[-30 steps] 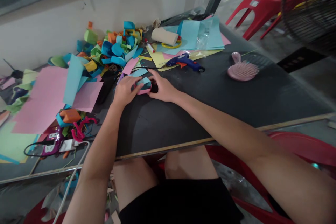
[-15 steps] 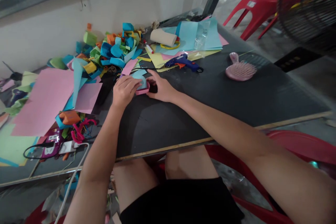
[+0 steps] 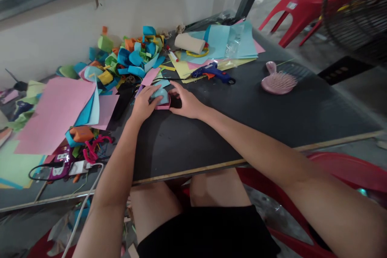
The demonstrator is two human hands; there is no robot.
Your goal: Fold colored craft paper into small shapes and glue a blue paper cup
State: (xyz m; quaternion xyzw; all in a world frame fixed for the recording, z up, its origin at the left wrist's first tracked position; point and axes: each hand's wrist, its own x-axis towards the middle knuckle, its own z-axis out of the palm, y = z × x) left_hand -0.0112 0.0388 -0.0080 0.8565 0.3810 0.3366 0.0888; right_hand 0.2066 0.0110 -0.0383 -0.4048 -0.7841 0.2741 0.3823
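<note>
A small light blue paper piece [image 3: 161, 96] with a rounded top sits against a pink folded paper piece [image 3: 163, 107], low on the dark tabletop. My left hand [image 3: 144, 104] holds the blue piece from the left, its thumb and fingers at the edge. From the right, my right hand [image 3: 188, 102] curves around the pink piece, with thumb and fingertips at its side and a dark gap inside the curl. Just behind the hands lie a pink paper strip [image 3: 150, 76] and another light blue scrap [image 3: 163, 83].
A blue glue gun [image 3: 214, 73] lies beyond my right hand. Folded colored paper pieces [image 3: 130, 58] are heaped behind, and pink sheets [image 3: 56, 115] lie left. A pink hairbrush [image 3: 278, 82] rests right. A white cable [image 3: 79, 213] hangs over the table's front edge.
My left fingers have shifted and spread, showing more of the blue piece. At left, a raised light blue sheet has dropped flatter beside the pink sheets. My right hand stays nearly still.
</note>
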